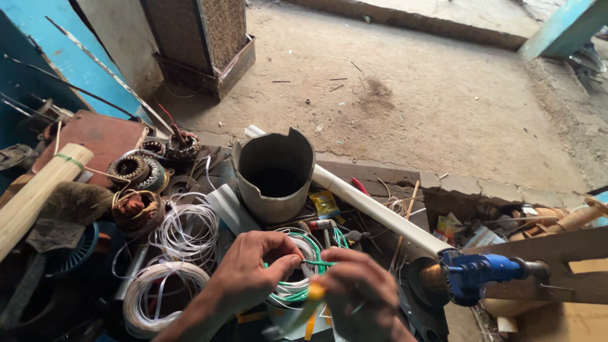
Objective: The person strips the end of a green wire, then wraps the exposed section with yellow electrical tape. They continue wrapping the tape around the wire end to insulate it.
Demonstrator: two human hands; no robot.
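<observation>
My left hand (253, 269) pinches a thin green wire (316, 262) at its fingertips, above a coil of green and white wire (297, 288). My right hand (361, 294) grips the same green wire from the other side and also holds a yellow-handled tool (311, 303), partly hidden under the fingers. Both hands meet low in the middle of the head view, over a cluttered workbench.
A cut grey plastic pipe section (273, 174) stands upright behind the hands. A long white pipe (373, 209) runs diagonally to a blue tool (478, 272) at right. White wire coils (161, 291), motor stators (136, 209) and a bundle of sticks (38, 190) lie left. Bare concrete floor (430, 95) lies beyond.
</observation>
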